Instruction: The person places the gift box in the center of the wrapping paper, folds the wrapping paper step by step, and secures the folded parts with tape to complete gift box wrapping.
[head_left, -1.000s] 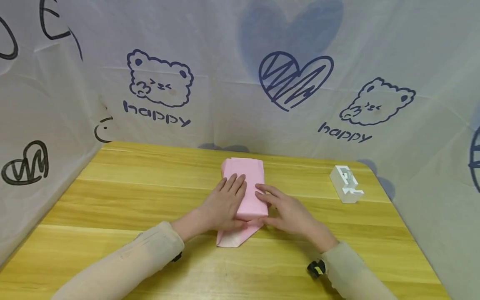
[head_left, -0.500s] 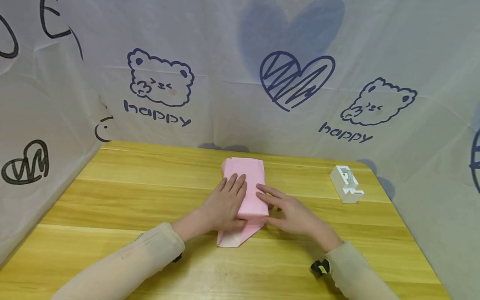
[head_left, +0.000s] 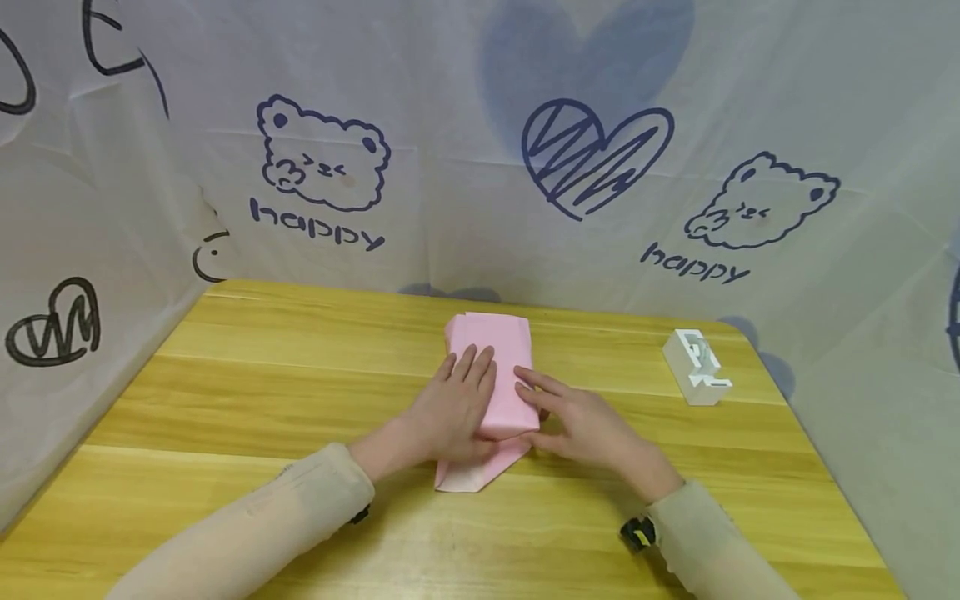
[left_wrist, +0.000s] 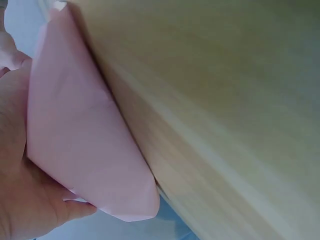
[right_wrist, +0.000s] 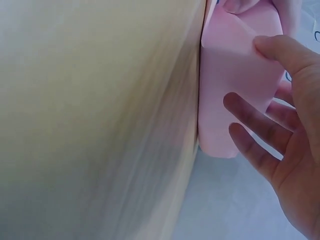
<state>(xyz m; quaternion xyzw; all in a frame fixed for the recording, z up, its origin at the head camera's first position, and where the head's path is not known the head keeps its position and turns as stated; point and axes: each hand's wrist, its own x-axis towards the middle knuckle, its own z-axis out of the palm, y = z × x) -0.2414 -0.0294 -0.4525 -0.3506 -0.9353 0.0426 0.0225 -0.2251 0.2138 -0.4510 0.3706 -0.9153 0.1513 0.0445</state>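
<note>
A box wrapped in pink paper (head_left: 508, 371) lies on the table, its long side pointing away from me. From its near end a loose paper flap (head_left: 467, 477) sticks out towards me. My left hand (head_left: 447, 417) rests flat on the wrapped box, fingers straight, its thumb at the near end. At the right edge is my right hand (head_left: 583, 427), with fingertips on the top and thumb at the near corner. The right wrist view shows that thumb touching the folded pink paper (right_wrist: 232, 80) while the lower fingers spread loosely beside it.
A small white tape dispenser (head_left: 696, 368) stands at the back right of the wooden table (head_left: 300, 375). White cloth with drawn bears and hearts hangs behind the table (head_left: 450, 208) and at both sides.
Both hands and the wrapped box keep their places. Only the whole head view has shifted very slightly.
</note>
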